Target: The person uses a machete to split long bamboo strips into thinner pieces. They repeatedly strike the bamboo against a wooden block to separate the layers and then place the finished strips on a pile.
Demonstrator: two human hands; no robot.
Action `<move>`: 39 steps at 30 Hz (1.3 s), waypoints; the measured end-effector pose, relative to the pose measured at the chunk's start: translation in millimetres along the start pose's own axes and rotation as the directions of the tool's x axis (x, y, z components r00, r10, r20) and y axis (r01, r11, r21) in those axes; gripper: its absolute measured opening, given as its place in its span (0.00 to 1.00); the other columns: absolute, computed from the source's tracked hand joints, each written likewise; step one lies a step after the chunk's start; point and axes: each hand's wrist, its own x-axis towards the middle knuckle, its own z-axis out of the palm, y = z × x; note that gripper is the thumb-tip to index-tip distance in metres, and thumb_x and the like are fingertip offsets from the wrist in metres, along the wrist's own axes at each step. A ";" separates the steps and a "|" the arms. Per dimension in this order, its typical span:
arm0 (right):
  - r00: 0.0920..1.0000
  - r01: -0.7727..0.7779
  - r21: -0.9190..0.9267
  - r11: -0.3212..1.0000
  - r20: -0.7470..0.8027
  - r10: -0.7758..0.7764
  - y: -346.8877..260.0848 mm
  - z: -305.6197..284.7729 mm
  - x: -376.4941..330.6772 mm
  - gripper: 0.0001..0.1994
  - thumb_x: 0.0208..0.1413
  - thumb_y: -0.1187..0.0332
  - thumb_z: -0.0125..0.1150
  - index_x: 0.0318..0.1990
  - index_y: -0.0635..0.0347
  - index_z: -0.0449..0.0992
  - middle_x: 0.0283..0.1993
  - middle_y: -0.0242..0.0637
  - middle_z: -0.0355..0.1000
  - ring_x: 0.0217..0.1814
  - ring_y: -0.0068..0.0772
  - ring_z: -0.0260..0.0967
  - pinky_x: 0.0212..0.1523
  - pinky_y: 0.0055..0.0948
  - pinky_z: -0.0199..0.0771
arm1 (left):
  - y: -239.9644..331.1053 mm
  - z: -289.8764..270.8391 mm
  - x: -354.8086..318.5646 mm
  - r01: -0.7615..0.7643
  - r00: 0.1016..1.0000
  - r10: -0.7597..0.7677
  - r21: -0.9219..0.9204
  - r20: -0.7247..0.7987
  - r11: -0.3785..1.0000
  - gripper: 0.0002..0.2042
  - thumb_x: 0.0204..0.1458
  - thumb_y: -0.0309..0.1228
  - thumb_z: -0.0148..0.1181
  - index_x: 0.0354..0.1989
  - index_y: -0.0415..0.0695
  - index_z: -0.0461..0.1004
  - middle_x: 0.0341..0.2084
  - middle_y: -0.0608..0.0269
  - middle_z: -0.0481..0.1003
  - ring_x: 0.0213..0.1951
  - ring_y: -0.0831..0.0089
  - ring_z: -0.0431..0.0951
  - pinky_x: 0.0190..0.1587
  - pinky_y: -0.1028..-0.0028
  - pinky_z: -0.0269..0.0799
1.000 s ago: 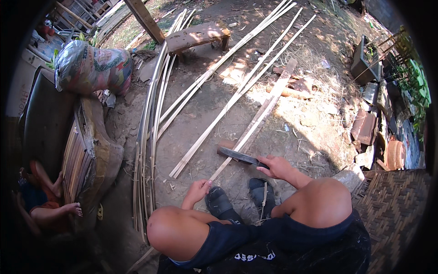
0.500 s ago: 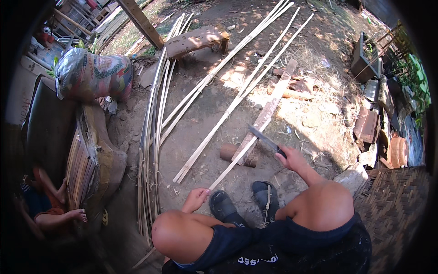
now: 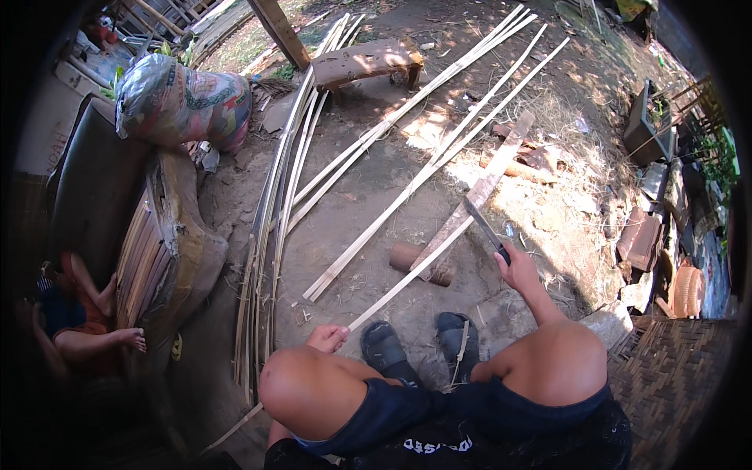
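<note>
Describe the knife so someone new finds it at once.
Start at the bare bent knee at the picture's lower right. Above it, the right hand grips the knife by its black handle, the blade pointing up and left toward a flat board. It is dark, while the strips nearby are pale and much longer.

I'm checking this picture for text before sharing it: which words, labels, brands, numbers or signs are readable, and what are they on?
Black garment at the lap: white lettering, partly distorted by folds; not copied out.
Stuffed sack: coloured print, too blurred and creased to read.
Pale panel at far left: faint reddish lettering; not copied out.
Knife and held pale strip: no text that I can make out.
</note>
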 end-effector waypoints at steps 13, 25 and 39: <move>0.988 0.153 -0.017 0.988 0.029 -0.152 17.8 55.4 -33.7 0.24 0.68 0.57 0.50 0.63 0.65 0.67 0.55 0.63 0.71 0.55 0.61 0.71 0.53 0.44 0.71 | 31.7 -33.0 -99.0 -0.516 0.771 0.569 0.245 -0.286 0.821 0.14 0.51 0.38 0.62 0.36 0.38 0.79 0.30 0.49 0.80 0.38 0.50 0.81 0.41 0.55 0.73; 0.983 0.183 -0.046 0.982 0.027 -0.182 21.6 52.6 -29.6 0.22 0.69 0.57 0.48 0.61 0.65 0.67 0.53 0.61 0.72 0.53 0.63 0.71 0.52 0.46 0.70 | 15.1 -1.0 -110.8 -0.503 0.709 0.600 0.332 -0.370 0.798 0.27 0.59 0.45 0.54 0.65 0.46 0.65 0.62 0.48 0.69 0.62 0.54 0.69 0.63 0.62 0.63; 0.626 0.373 -0.907 0.194 0.091 -0.775 49.2 33.4 -10.8 0.32 0.65 0.50 0.46 0.74 0.49 0.54 0.74 0.55 0.51 0.76 0.60 0.45 0.75 0.49 0.45 | -5.6 -38.7 -99.7 -0.173 0.902 0.381 0.641 -0.201 0.748 0.19 0.62 0.45 0.51 0.44 0.42 0.79 0.45 0.47 0.79 0.49 0.48 0.77 0.51 0.57 0.71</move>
